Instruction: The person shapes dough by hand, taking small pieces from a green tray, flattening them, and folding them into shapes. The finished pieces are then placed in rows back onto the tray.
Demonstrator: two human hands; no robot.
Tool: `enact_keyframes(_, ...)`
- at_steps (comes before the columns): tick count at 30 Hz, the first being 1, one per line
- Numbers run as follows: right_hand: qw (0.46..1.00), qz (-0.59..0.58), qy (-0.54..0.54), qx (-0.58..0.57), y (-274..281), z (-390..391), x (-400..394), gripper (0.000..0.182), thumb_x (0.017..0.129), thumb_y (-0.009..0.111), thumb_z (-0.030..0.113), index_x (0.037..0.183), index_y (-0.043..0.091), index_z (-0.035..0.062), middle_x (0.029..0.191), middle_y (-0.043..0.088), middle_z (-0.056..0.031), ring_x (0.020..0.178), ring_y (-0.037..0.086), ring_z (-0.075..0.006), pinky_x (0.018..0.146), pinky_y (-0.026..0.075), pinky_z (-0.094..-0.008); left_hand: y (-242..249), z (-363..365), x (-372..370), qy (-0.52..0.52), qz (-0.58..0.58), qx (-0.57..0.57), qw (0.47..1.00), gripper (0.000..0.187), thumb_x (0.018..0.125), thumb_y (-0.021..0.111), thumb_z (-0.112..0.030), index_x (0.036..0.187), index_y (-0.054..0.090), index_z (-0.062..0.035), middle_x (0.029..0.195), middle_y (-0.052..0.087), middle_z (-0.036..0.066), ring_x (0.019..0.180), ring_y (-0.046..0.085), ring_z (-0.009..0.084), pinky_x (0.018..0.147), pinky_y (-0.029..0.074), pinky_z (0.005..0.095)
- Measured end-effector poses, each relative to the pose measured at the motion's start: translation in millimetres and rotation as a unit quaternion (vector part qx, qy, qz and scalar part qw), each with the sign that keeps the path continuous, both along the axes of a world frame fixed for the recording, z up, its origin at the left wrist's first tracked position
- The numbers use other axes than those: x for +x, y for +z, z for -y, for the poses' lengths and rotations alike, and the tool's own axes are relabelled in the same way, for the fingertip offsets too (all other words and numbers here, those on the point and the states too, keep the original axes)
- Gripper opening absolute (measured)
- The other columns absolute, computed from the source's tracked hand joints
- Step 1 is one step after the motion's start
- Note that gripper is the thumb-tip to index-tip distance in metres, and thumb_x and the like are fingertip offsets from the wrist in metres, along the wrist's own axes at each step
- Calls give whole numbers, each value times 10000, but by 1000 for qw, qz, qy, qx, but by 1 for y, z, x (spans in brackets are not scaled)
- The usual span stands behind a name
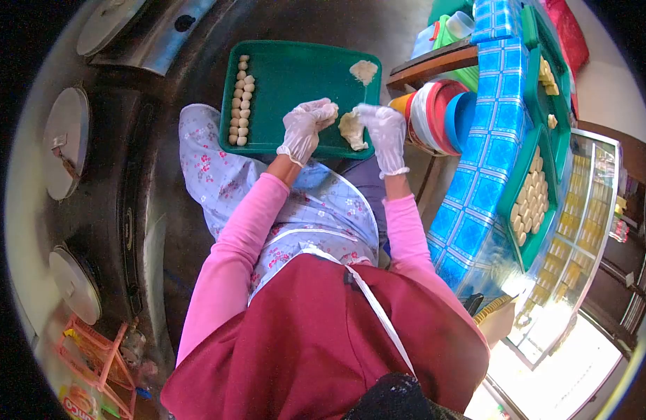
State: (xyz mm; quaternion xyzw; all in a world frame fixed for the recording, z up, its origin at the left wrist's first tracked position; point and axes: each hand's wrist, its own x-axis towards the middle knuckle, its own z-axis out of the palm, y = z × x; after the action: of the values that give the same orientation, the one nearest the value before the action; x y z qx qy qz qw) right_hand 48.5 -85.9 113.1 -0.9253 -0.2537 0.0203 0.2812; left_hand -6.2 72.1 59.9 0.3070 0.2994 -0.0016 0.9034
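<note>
Both of my hands wear thin, whitish gloves and are over the near right part of a green tray (288,91). My left hand (303,129) is closed, its fingers curled round a small pale piece of dough at the fingertips. Beside a flattened, ragged lump of dough (351,131), my right hand (387,133) points its fingers toward the left one; motion smears the fingertips. Small round dough balls (244,105) line the tray's left side in two columns. Another dough scrap (363,71) lies near the far right corner.
The tray is over my lap, on a flowered apron (211,143). To the right are stacked colourful tubs (438,115) and a table with a blue checked cloth (463,196), bearing a green tray of shaped dough pieces (530,199). Round metal lids (67,143) are at left.
</note>
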Motion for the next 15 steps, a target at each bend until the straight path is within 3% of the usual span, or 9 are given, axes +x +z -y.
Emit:
enact_keyframes(2,963,160,82,-198,-21,24,-13,154,747,606,164,606,608,102,621,603,-82,578,601,-269,536,494,-402,-18,6,-2,-32,-30,8,999,251,825,693,-27,1046,606,55,933,681,113,813,668,201,756,556,300)
enact_keyframes(5,961,134,54,-235,-45,25,-38,65,695,611,137,643,615,98,620,593,-101,567,593,-279,508,479,-423,-21,27,-1,-75,-32,21,996,223,820,691,-24,1021,623,47,913,685,112,797,669,199,724,557,295)
enact_keyframes(8,961,121,33,-248,-49,20,-45,45,677,610,125,664,623,84,651,612,-125,631,622,-303,514,484,-431,-74,55,8,-79,-18,-55,995,138,817,671,3,947,644,37,919,687,115,779,669,198,705,555,305)
enact_keyframes(9,962,113,23,-249,-49,17,-40,51,679,610,129,663,623,82,652,613,-127,648,629,-304,519,485,-429,-69,57,14,-79,-10,-83,993,120,817,665,10,931,644,38,921,687,115,777,669,198,703,555,307)
enact_keyframes(10,972,87,21,-216,-43,17,-39,73,699,602,142,673,628,79,668,612,-146,660,628,-320,537,485,-438,-55,58,12,-77,-45,-62,994,66,817,648,32,883,643,29,962,686,127,789,669,204,707,552,311)
enact_keyframes(13,990,40,39,-131,-37,31,-27,88,713,599,149,688,631,70,681,609,-166,655,613,-357,562,483,-454,-65,67,17,-44,-24,-12,999,136,759,690,60,873,625,25,870,665,108,719,659,207,646,564,326)
enact_keyframes(14,992,-66,-17,-108,-32,37,-24,92,716,600,151,707,632,66,713,613,-177,684,609,-381,589,484,-469,-68,72,13,-40,-46,-3,998,76,812,643,43,876,653,3,987,678,130,801,659,199,723,544,316)
enact_keyframes(15,991,-48,3,-125,-27,36,-26,117,725,601,173,715,631,61,713,615,-179,685,612,-377,598,482,-470,-76,73,15,-54,-26,-2,998,83,808,647,42,880,655,3,985,679,128,806,660,200,735,543,318)
